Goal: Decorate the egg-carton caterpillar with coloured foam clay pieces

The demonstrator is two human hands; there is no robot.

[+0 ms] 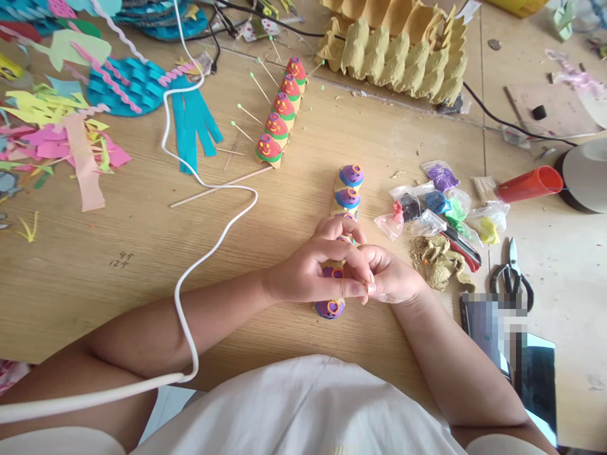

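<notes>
My left hand [322, 262] and my right hand [391, 275] meet above a purple and blue egg-carton strip [348, 197]. Thumb and fingertips of both are pinched together at one spot. Whatever they pinch is too small or too hidden to make out. Each purple bump that shows carries an orange ring, and the middle of the strip is hidden behind my left hand. Farther off lies a second egg-carton strip [277, 125], with red tops, green bands, yellow smiling faces and thin green-tipped sticks beside it.
Egg cartons [393, 60] stand at the back. On the right are bagged clay [441, 202], a utility knife [462, 248], scissors [512, 278], a red cup [531, 184] and a phone [484, 328]. Paper scraps [52, 142] cover the left. A white cable [177, 284] crosses my left arm.
</notes>
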